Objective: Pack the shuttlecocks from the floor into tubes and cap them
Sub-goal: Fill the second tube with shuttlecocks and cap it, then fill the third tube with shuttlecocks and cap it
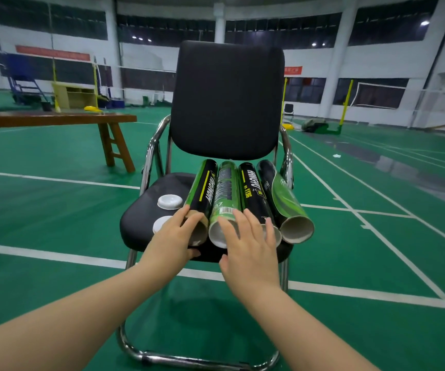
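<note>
Green court floor (55,210), white lines all over it, and right in the middle stands a black padded chair (226,103) on a bent chrome frame. Four tubes lie side by side on its seat, open mouths toward the person, far ends up against the backrest. Left to right: the black tube (202,188) with a yellow stripe, the green tube (225,188) with a barcode, the second black tube (252,191), and the end tube (288,204), glossy black and green. That end one shows a bare cardboard bore, nothing visible inside; what the others hold I cannot tell, the hands cover their mouths.

Left hand (173,242) has hold of the first black tube's mouth, fingers curled over the rim, thumb underneath. Right hand (248,250) is spread flat, straight fingers resting across the green tube and its black neighbour, gripping nothing.

Two round white caps (170,202) sit on the seat just left of the tubes, the nearer one half hidden by the left hand. A brown wooden bench (55,119) stands off to the left. One small white speck (336,155) lies on the floor far right, too small to tell.
</note>
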Action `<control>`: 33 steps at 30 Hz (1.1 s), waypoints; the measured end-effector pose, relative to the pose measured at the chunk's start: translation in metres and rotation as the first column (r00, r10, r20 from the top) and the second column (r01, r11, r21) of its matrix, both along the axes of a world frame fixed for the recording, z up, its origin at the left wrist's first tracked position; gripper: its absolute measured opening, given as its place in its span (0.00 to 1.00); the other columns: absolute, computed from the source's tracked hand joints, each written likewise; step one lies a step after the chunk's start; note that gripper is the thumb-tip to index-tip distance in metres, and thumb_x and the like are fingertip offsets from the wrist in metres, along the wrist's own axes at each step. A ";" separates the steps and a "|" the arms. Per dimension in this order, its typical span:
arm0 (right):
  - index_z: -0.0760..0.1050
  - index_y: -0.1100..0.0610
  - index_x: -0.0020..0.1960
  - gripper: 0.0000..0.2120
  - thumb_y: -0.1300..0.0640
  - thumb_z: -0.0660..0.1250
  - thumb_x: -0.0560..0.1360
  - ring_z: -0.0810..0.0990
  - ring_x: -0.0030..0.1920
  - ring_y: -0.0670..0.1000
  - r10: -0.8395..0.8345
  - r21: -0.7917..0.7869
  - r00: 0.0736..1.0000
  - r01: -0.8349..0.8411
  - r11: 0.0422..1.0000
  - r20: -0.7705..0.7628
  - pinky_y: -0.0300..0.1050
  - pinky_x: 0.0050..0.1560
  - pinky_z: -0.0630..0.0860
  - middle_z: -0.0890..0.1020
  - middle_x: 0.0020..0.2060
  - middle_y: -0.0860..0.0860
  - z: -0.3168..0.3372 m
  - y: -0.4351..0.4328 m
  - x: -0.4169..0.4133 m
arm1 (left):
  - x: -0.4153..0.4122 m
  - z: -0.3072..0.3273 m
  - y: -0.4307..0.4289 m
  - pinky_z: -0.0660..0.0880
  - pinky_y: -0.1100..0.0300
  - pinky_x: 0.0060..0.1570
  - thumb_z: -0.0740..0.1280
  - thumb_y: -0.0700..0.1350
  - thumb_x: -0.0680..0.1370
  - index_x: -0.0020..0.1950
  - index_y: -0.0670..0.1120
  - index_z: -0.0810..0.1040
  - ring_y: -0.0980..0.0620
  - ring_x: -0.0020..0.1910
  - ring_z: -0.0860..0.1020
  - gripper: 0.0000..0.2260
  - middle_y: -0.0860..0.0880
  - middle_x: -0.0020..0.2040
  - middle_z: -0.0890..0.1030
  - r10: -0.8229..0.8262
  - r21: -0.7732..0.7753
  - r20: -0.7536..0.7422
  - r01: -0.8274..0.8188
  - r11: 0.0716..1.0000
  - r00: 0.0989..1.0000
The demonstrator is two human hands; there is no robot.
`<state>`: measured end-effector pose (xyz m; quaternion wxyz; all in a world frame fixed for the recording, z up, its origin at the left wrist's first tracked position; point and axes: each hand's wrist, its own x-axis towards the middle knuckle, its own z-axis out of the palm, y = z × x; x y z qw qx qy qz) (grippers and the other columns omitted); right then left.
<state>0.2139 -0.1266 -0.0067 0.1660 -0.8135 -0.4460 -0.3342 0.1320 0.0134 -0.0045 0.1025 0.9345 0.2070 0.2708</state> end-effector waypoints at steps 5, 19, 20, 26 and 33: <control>0.72 0.52 0.62 0.44 0.52 0.81 0.46 0.72 0.62 0.56 0.029 -0.060 0.998 -0.033 0.998 -0.062 0.58 0.64 0.58 0.79 0.58 0.53 -0.001 0.012 -0.026 | -0.024 -0.005 -0.021 0.70 0.56 0.59 0.76 0.39 0.66 0.70 0.49 0.70 0.44 0.67 0.70 0.33 0.48 0.73 0.66 -0.053 -0.023 0.091 0.055 0.998 0.994; 0.61 0.47 0.73 0.29 0.68 0.51 0.76 0.67 0.68 0.55 0.199 0.239 0.666 -0.032 0.970 -0.718 0.48 0.65 0.66 0.60 0.74 0.49 -0.003 0.019 -0.071 | -0.099 0.016 -0.052 0.57 0.70 0.65 0.65 0.40 0.74 0.76 0.54 0.52 0.57 0.71 0.62 0.35 0.59 0.76 0.54 -0.273 -0.218 -0.108 0.245 0.945 0.956; 0.63 0.48 0.72 0.29 0.69 0.51 0.75 0.69 0.67 0.55 0.233 0.316 0.609 0.031 0.948 -0.758 0.48 0.64 0.67 0.65 0.72 0.51 0.001 0.018 -0.072 | -0.105 0.019 -0.052 0.58 0.68 0.66 0.66 0.41 0.74 0.77 0.54 0.49 0.56 0.72 0.61 0.37 0.59 0.77 0.51 -0.277 -0.208 -0.136 0.246 0.947 0.951; 0.66 0.51 0.71 0.30 0.72 0.52 0.73 0.74 0.59 0.57 0.255 0.419 0.581 0.167 0.892 -0.773 0.46 0.55 0.69 0.75 0.63 0.57 0.034 -0.001 -0.086 | -0.143 0.043 -0.047 0.55 0.71 0.63 0.64 0.43 0.75 0.76 0.59 0.43 0.59 0.74 0.54 0.38 0.62 0.76 0.43 -0.274 -0.097 -0.134 0.263 0.960 0.952; 0.68 0.50 0.70 0.28 0.71 0.52 0.75 0.73 0.47 0.53 0.357 0.530 0.602 0.133 0.837 -0.714 0.39 0.43 0.65 0.78 0.55 0.56 0.074 -0.033 -0.135 | -0.153 0.075 -0.069 0.55 0.65 0.67 0.69 0.45 0.74 0.76 0.59 0.42 0.55 0.75 0.50 0.42 0.57 0.78 0.44 -0.241 0.023 -0.101 0.244 0.970 0.965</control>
